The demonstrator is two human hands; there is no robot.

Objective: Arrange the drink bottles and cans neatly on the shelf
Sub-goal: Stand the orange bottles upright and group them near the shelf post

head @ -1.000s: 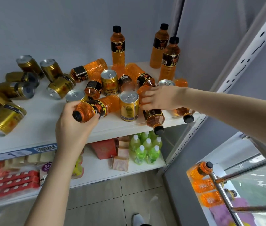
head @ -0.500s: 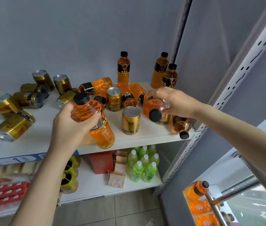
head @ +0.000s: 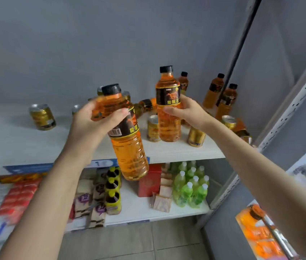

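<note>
Two orange drink bottles with black caps, one in each hand.

Left hand (head: 94, 124): fingers (head: 119, 113) and thumb curled round the shoulder of the tilted bottle (head: 127, 147), whose base hangs down past the front edge of the upper shelf (head: 17, 147).

Right hand (head: 187, 113): thumb across the label and fingers wrapped behind the upright bottle (head: 168, 117), held over the shelf board. Whether its base touches the board cannot be told.

Behind: three standing bottles (head: 213, 92) at the back right.

Cans: a lone gold can (head: 42, 117) stands well apart at the left, and a pair of gold cans (head: 153, 128) stands either side of the upright bottle's base.

Lower shelf: green bottles (head: 191, 186), clustered.
</note>
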